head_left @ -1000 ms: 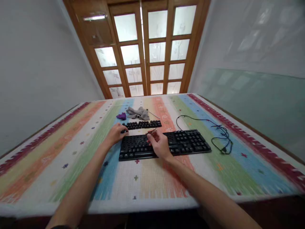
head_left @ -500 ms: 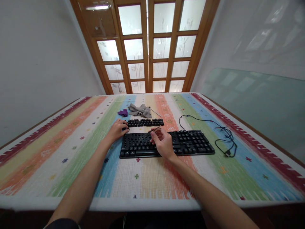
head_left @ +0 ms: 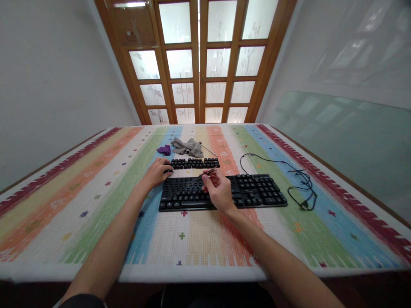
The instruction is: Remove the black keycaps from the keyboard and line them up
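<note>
Nearest you, both forearms reach out over the striped tablecloth (head_left: 96, 205). Your right hand (head_left: 220, 191) is pinched around a thin tool (head_left: 201, 176), whose tip points left and hangs just above the upper key rows of the black keyboard (head_left: 257, 194), under and between your hands. Your left hand (head_left: 157, 172) rests with bent fingers at the keyboard's far left corner. I cannot tell whether it grips anything.

It looks like you are working on the keys with the tool, the left hand bracing the board. Any next move calls for a steady tip set on one key and the board held firm.

Just beyond your fingers lies a separate row of black keys (head_left: 195, 163). The cable (head_left: 300, 184) coils well to the right of your right hand. Farther off, past your left hand, sit a grey cloth (head_left: 188, 146) and a purple scrap (head_left: 164, 149).
</note>
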The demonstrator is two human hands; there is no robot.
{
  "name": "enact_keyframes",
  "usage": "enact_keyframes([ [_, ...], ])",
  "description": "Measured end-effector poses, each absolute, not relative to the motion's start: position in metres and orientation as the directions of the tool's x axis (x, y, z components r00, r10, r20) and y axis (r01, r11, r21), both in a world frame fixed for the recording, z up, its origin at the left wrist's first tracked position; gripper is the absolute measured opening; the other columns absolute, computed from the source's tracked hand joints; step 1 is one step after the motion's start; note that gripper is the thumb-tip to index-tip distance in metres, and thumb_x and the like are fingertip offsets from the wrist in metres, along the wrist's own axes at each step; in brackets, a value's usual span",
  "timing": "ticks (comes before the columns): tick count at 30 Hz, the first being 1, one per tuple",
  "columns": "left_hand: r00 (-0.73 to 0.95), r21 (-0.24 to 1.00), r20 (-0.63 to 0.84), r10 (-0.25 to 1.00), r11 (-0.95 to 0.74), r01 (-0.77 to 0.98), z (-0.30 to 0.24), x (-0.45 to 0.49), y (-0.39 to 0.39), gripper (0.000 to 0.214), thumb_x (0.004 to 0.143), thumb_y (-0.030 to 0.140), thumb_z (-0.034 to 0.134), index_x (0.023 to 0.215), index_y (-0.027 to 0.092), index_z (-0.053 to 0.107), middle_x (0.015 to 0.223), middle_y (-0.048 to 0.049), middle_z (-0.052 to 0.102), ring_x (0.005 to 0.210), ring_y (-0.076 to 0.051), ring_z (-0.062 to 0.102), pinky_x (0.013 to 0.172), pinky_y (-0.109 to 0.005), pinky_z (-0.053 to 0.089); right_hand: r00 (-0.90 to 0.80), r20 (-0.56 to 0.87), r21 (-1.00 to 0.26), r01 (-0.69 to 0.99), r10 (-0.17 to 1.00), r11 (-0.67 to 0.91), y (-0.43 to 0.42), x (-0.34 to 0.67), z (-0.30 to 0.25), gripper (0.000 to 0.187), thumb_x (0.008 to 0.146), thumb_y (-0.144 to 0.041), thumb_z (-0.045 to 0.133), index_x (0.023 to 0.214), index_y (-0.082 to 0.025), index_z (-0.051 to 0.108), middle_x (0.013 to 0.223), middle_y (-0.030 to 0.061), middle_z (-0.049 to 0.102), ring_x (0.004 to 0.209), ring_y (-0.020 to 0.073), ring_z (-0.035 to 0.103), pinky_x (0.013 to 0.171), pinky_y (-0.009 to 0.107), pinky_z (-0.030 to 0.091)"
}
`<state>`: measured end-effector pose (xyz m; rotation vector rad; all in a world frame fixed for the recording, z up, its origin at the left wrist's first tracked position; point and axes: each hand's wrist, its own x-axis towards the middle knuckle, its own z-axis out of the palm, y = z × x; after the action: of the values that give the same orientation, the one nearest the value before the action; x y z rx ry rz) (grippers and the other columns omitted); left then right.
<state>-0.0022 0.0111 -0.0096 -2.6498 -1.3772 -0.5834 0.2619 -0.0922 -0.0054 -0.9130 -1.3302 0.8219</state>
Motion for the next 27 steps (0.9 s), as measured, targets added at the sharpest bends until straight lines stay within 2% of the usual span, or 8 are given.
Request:
enact_keyframes([
  [9, 0.513, 0.053, 0.355, 0.781, -0.565, 0.824, -0.01, -0.003, 0.009, 0.018, 0.086, 0.023, 0.06, 0.095, 0.021, 0.075, 0.111, -0.0084, 0.062, 0.104, -0.028, 0.052, 0.095, -0.044, 0.047, 0.066, 0.425, -0.905, 0.015, 0.903, 0.425, -0.093, 0.262, -0.003, 0.025, 0.088, -0.043, 0.063, 0.095, -0.019, 0.062, 0.075, 0.0007, 0.063, 0.05, 0.0108, 0.061, 0.049, 0.024, 0.048],
  [17, 0.46, 0.073, 0.411, 0.787, -0.531, 0.844, -0.009, -0.011, 0.006, 0.034, 0.079, 0.023, 0.07, 0.113, 0.02, 0.068, 0.123, -0.0103, 0.057, 0.113, -0.031, 0.05, 0.101, -0.048, 0.044, 0.062, 0.428, -0.904, 0.019, 0.901, 0.428, -0.093, 0.263, -0.004, 0.026, 0.087, -0.043, 0.063, 0.095, -0.019, 0.062, 0.076, 0.0006, 0.064, 0.049, 0.0098, 0.06, 0.047, 0.023, 0.048],
  [27, 0.394, 0.111, 0.471, 0.789, -0.496, 0.861, -0.015, -0.027, 0.006, 0.028, 0.08, 0.025, 0.07, 0.107, 0.023, 0.068, 0.124, -0.0103, 0.056, 0.112, -0.031, 0.051, 0.101, -0.05, 0.044, 0.045, 0.423, -0.906, 0.038, 0.905, 0.422, -0.094, 0.262, -0.004, 0.026, 0.088, -0.044, 0.062, 0.092, -0.019, 0.061, 0.075, 0.0005, 0.063, 0.049, 0.0105, 0.059, 0.048, 0.023, 0.047],
])
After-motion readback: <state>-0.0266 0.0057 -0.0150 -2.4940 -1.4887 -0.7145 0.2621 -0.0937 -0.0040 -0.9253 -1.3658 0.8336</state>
